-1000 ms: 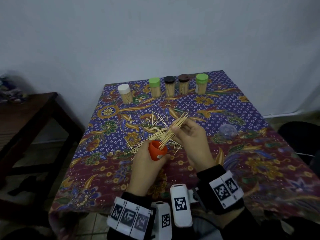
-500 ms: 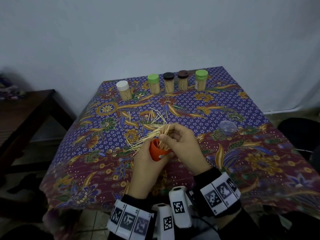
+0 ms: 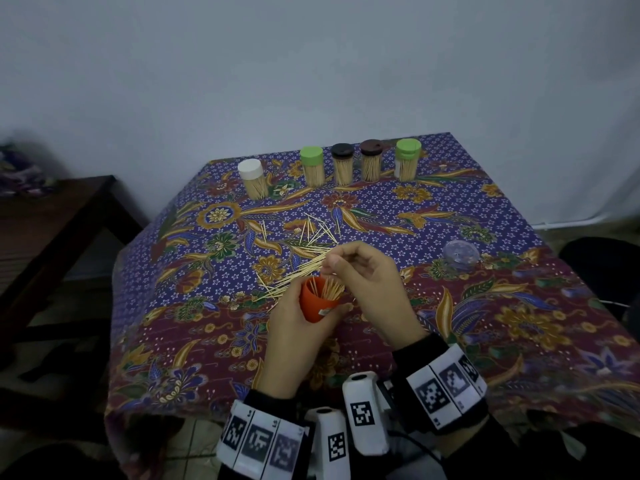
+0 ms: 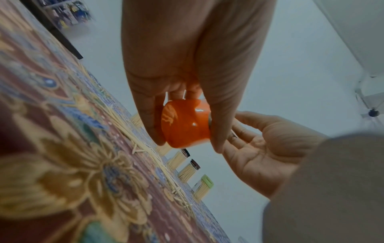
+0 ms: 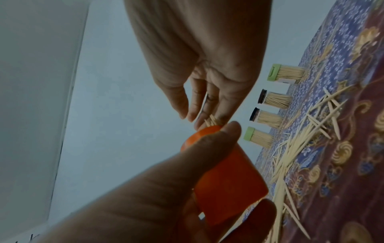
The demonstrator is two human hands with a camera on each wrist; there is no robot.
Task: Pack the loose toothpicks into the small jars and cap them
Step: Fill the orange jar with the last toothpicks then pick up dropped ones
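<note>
My left hand (image 3: 320,308) grips a small orange jar (image 3: 313,303) just above the patterned tablecloth, tilted with its mouth up and away from me. A bundle of toothpicks (image 3: 331,289) stands inside it, only the tips showing above the rim. My right hand (image 3: 334,268) hovers over the mouth, and in the right wrist view its fingertips (image 5: 199,118) touch the toothpick tips (image 5: 212,121) with the fingers fairly straight. Loose toothpicks (image 3: 304,252) lie scattered on the cloth just beyond the jar.
Several capped jars full of toothpicks line the far edge: white (image 3: 252,180), green (image 3: 312,167), black (image 3: 343,164), brown (image 3: 371,161), green (image 3: 407,160). A clear lid (image 3: 460,254) lies at the right. A dark wooden bench (image 3: 52,216) stands left of the table (image 3: 519,323).
A second ago my right hand held a long bundle of toothpicks slanting into the orange jar. The bundle has gone down inside, and the hand now sits on the tips.
</note>
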